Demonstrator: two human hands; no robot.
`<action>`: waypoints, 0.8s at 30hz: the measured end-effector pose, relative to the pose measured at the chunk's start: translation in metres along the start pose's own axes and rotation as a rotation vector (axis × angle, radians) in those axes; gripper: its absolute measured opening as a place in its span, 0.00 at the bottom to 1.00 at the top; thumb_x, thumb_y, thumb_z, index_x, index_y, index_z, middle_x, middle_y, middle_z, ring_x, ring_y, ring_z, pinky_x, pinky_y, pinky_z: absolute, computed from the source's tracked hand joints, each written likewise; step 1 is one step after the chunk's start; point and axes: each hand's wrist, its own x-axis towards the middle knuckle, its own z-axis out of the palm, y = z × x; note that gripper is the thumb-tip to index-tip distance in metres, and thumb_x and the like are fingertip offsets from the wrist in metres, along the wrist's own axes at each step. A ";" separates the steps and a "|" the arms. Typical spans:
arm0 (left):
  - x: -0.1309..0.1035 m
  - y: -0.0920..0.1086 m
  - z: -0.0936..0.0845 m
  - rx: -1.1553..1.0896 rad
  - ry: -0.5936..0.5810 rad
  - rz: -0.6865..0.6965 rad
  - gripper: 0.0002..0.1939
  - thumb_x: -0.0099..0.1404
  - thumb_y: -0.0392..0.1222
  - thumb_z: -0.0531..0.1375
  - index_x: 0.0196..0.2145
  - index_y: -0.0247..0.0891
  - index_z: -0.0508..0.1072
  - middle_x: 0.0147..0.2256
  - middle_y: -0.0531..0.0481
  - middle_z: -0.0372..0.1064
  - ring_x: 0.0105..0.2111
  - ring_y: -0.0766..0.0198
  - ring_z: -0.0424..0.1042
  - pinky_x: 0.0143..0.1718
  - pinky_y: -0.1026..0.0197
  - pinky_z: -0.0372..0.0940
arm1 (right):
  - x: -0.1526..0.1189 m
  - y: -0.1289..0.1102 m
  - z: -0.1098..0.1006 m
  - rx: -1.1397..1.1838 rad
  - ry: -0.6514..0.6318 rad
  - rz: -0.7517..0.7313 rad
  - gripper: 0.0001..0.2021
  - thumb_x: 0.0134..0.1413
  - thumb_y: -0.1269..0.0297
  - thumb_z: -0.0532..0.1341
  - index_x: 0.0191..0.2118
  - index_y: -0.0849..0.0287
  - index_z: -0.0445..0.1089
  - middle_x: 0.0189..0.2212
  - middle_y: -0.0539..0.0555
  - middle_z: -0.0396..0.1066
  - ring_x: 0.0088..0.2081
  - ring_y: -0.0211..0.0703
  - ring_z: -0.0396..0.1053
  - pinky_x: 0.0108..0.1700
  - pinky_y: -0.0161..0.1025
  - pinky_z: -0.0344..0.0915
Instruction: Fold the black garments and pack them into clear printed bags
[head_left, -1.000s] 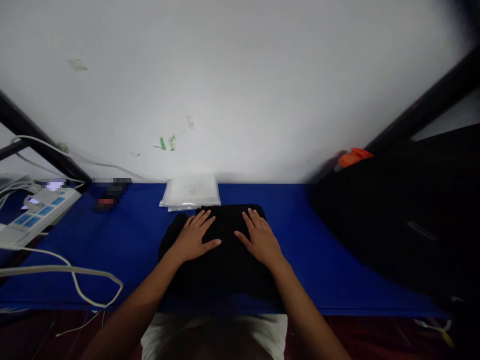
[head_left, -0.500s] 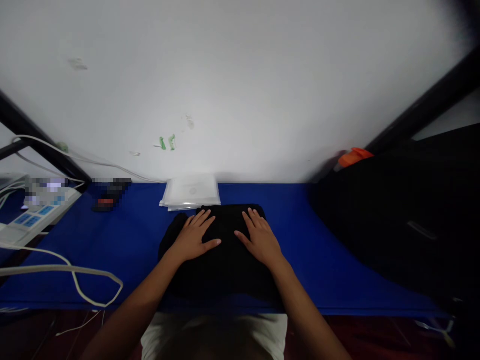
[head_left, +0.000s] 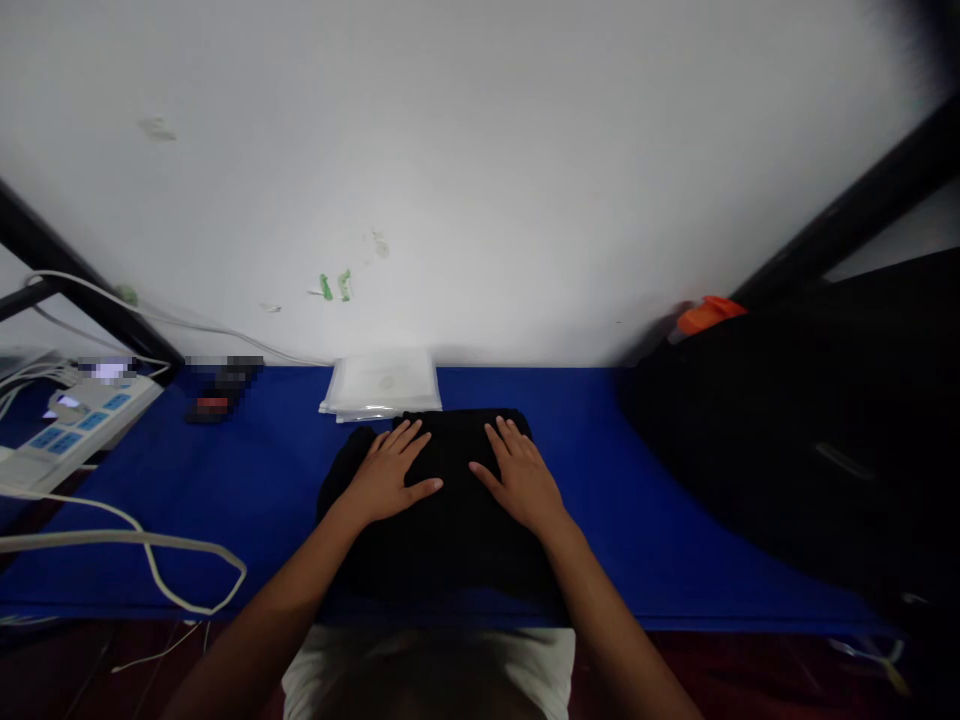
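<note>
Head camera: the left hand (head_left: 386,478) and right hand (head_left: 523,478) lie flat, grip spread apart, on black cloth (head_left: 457,540) at the near edge of the desk (head_left: 600,540). White pouches (head_left: 386,382) sit just beyond; a black bulk (head_left: 787,420) covers the right end, a power strip (head_left: 90,425) the left.

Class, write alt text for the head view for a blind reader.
A person's left hand and right hand rest flat on black cloth on a blue surface. White pouches lie beyond it; a power strip is at left, a large black object at right.
</note>
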 end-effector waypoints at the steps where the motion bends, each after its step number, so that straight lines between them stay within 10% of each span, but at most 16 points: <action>1: 0.000 0.000 0.000 -0.001 -0.003 -0.001 0.39 0.66 0.67 0.51 0.67 0.44 0.53 0.69 0.45 0.41 0.69 0.49 0.41 0.66 0.40 0.42 | 0.000 0.000 0.000 0.000 0.004 -0.001 0.36 0.65 0.42 0.45 0.68 0.66 0.51 0.68 0.66 0.46 0.69 0.57 0.42 0.66 0.56 0.48; 24: 0.000 0.000 0.000 -0.008 0.006 0.003 0.39 0.66 0.67 0.51 0.66 0.44 0.54 0.69 0.44 0.43 0.69 0.48 0.42 0.66 0.40 0.43 | 0.000 0.000 0.002 -0.016 0.009 0.002 0.37 0.65 0.42 0.45 0.67 0.66 0.52 0.68 0.66 0.46 0.69 0.57 0.42 0.66 0.55 0.49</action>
